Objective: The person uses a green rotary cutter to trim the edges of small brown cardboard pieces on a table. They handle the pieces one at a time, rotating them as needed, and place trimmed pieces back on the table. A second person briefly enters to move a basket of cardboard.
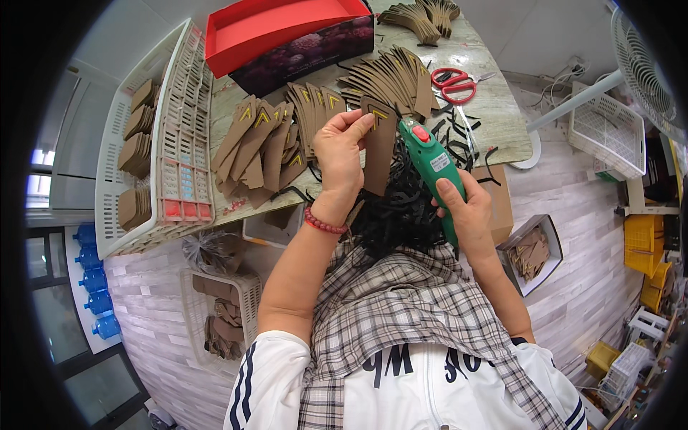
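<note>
My left hand point(340, 154) pinches a flat brown tapered piece point(379, 154) with a yellow V mark near its rounded top end. In my right hand point(469, 213) is a green handheld electric cutter point(434, 163) with a red button. Its tip is beside the right edge of the brown piece; whether they touch I cannot tell. A heap of black strip offcuts point(405, 222) lies below both hands, partly on the checked apron. Similar brown pieces with yellow marks point(261, 140) are spread left of my left hand, and another fanned stack point(394, 79) lies beyond it.
Red-handled scissors point(457, 91) lie on the table's right side. At the back stands a red open box point(287, 36). A white plastic crate point(183, 115) with brown stacks borders the left edge. A lower basket point(251, 301) and a bin point(552, 244) flank me, and a fan point(645, 64) stands right.
</note>
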### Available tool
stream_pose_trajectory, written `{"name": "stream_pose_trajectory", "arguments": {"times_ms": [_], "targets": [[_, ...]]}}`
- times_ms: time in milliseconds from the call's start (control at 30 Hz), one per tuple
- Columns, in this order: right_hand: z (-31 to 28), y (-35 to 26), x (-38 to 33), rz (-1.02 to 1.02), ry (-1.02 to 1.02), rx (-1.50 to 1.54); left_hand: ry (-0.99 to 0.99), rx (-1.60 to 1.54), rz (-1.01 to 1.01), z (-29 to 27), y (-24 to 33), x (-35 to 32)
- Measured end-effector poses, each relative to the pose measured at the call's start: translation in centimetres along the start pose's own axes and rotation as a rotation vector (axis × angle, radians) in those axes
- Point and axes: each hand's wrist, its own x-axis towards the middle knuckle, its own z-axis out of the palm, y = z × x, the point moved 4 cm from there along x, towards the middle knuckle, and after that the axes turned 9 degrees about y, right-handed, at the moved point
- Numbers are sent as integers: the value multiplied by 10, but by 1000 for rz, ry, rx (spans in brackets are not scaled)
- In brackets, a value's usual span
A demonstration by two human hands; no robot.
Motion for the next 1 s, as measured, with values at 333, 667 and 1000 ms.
{"name": "stream_pose_trajectory", "arguments": {"times_ms": [333, 667, 1000], "targets": [[-5, -3, -3, 11, -61, -14, -75, 73, 149, 4, 17, 6], [-8, -4, -1, 2, -55, -14, -196, 252, 116, 8, 14, 1], [-10, -6, 3, 27, -82, -29, -322, 417, 71, 8, 28, 2]]}}
